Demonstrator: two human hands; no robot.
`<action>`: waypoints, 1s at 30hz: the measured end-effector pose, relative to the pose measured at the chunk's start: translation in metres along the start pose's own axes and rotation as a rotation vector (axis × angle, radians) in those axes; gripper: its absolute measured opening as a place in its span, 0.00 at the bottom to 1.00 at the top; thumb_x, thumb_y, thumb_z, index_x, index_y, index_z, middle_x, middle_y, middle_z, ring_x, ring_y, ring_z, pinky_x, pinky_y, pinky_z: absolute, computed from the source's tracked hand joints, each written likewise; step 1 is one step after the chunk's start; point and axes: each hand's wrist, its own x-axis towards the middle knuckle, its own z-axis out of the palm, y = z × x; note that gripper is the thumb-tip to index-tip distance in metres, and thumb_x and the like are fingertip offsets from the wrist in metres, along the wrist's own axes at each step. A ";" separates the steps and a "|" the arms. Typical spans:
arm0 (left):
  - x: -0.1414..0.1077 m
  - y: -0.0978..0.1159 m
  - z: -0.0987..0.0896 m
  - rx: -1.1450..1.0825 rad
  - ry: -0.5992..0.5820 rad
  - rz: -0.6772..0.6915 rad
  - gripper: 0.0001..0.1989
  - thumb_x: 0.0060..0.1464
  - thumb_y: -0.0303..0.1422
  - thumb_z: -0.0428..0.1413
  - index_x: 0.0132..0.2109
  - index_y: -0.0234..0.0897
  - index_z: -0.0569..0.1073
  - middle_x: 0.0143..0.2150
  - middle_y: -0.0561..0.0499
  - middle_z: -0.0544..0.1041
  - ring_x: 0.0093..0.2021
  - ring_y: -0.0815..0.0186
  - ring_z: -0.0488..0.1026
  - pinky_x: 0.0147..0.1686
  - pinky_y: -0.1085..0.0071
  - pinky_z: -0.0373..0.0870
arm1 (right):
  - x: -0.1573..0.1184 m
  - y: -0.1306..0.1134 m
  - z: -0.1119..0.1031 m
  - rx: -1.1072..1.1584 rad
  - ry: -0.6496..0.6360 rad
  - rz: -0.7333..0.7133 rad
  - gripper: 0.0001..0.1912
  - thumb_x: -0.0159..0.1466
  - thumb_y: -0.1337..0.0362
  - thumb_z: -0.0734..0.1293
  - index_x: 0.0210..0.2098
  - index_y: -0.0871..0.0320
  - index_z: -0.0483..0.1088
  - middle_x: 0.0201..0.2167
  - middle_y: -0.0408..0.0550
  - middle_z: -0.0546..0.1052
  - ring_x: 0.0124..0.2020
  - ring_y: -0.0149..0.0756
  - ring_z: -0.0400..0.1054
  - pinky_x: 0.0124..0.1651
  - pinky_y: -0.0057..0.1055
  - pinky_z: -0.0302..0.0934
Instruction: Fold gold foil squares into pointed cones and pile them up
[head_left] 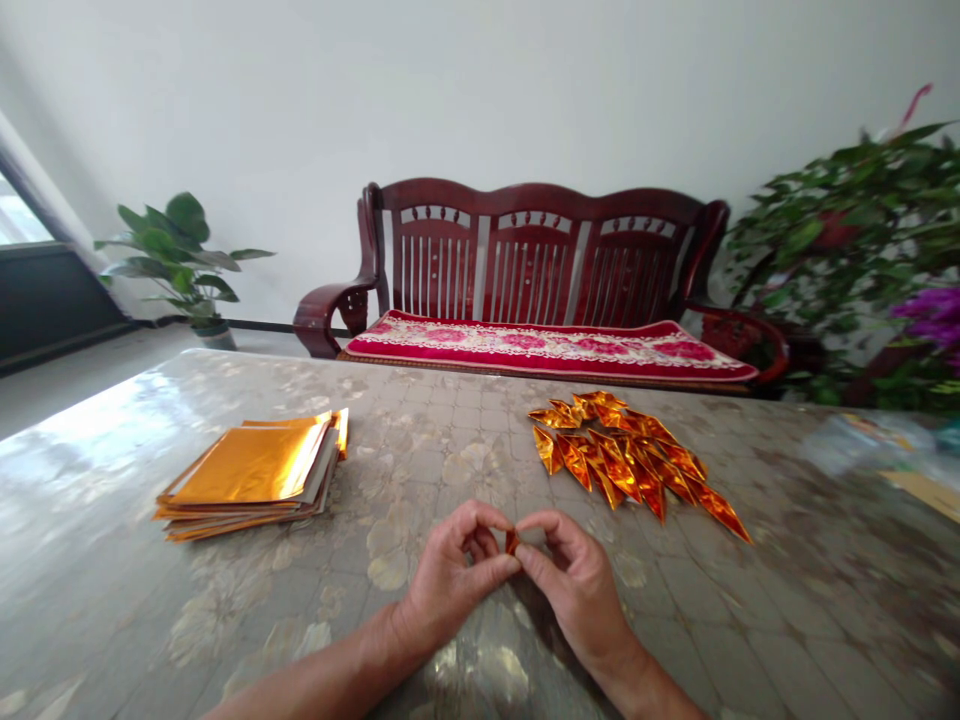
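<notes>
Both hands are at the near middle of the bench [450,440], which has a glossy top with a pale flower pattern. Left hand [454,580] and right hand [577,590] meet at the fingertips. Grip on both sides is clenched on a small folded foil piece [512,542], pinched between thumbs and forefingers. The piece sits between the hands, mostly hidden by fingers, with only an orange-gold edge showing. Exact fold shape: cannot tell.

Pile of pointed folded foil pieces [626,455] lies far of the right hand, close but not touching. Pieces are gold-orange, overlapping, loosely heaped.

Stack of square foil sheets [251,475] lies to the left, well apart from the hands. Top sheet is gold, edges slightly fanned, with a pale underside showing along the right edge.

At the bench's right edge: yellowish paper [926,490] and a blurred shiny item [847,445], too unclear to identify.

Past the bench: dark red wooden settee [536,250] with a red floral cushion [547,347]. Potted plant [176,255] stands far left. Leafy plant [840,230] and purple flowers [930,315] sit far right.
</notes>
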 end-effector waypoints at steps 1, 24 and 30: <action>0.000 0.000 0.000 -0.001 -0.002 -0.001 0.10 0.48 0.30 0.65 0.37 0.35 0.74 0.31 0.54 0.73 0.28 0.72 0.67 0.30 0.77 0.64 | 0.000 0.000 0.000 0.000 -0.002 -0.003 0.06 0.59 0.63 0.69 0.36 0.56 0.74 0.28 0.43 0.76 0.30 0.34 0.69 0.34 0.27 0.62; 0.004 -0.001 0.000 -0.254 -0.003 -0.199 0.19 0.43 0.38 0.69 0.38 0.33 0.73 0.22 0.59 0.68 0.23 0.75 0.63 0.26 0.79 0.59 | -0.002 0.001 0.003 0.316 0.014 0.163 0.14 0.62 0.54 0.69 0.44 0.56 0.73 0.29 0.42 0.77 0.30 0.33 0.71 0.35 0.26 0.64; 0.003 0.000 0.000 -0.296 -0.016 -0.235 0.21 0.42 0.40 0.70 0.38 0.34 0.71 0.22 0.58 0.71 0.23 0.74 0.66 0.27 0.79 0.63 | -0.002 0.003 0.001 0.272 0.018 0.150 0.15 0.63 0.55 0.69 0.45 0.56 0.72 0.29 0.42 0.77 0.30 0.32 0.70 0.35 0.25 0.64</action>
